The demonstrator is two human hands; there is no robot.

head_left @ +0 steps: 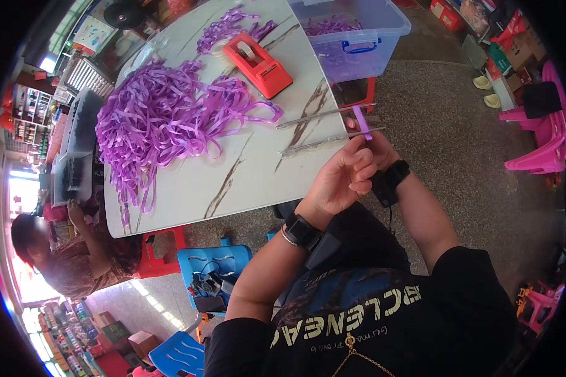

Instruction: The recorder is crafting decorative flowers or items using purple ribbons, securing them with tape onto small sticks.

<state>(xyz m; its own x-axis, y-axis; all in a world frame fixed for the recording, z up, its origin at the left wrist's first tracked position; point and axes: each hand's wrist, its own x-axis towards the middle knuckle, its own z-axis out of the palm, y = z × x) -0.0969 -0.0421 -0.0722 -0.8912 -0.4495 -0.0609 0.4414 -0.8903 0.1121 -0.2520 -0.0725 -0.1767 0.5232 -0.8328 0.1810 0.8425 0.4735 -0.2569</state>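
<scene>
A short purple ribbon piece (362, 122) is crossing two slender rods (321, 115), just past the edge of the bench (264, 179). It is looking very light, limp and a little slick (its satiny sheen is hinting at that), so it is probably asking for a fingertip pinch on its flat faces near one end, not a push on its thin edge; creasing or sliding is seeming likelier than tearing. The left hand (344, 176) is curling its lower fingers toward the palm while its upper fingertips are meeting the piece's lower end, but I cannot tell whether they are pinching it. The right hand (382, 151) is sitting beyond, partly hidden, its fingers near the rods and its hold not showing. Farther out, a tangled heap of purple ribbon (151, 116) is spreading over the marble-patterned top, a red tape dispenser (258, 66) is resting beside it, and a clear bin (374, 60) is holding more ribbon.
</scene>
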